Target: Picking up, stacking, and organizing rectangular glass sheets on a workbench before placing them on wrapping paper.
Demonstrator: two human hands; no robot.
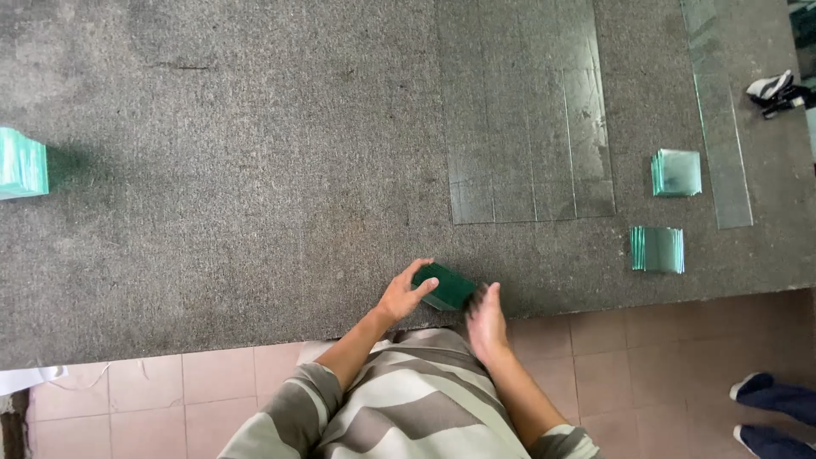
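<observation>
L hand (401,295) + R hand (486,321) grip green glass stack (448,286) at table (212,212) edge.

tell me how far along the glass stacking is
Looks done: two small stacks of square green-edged glass pieces sit at the right of the grey carpeted table, and another stack at the far left. In hand: the left hand and right hand hold a small green glass stack at the table edge. Left: the large scored clear glass sheet seems unseparated.

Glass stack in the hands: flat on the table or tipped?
Tipped. The glass stack is tilted, left hand gripping one end, right hand at the other.
</observation>
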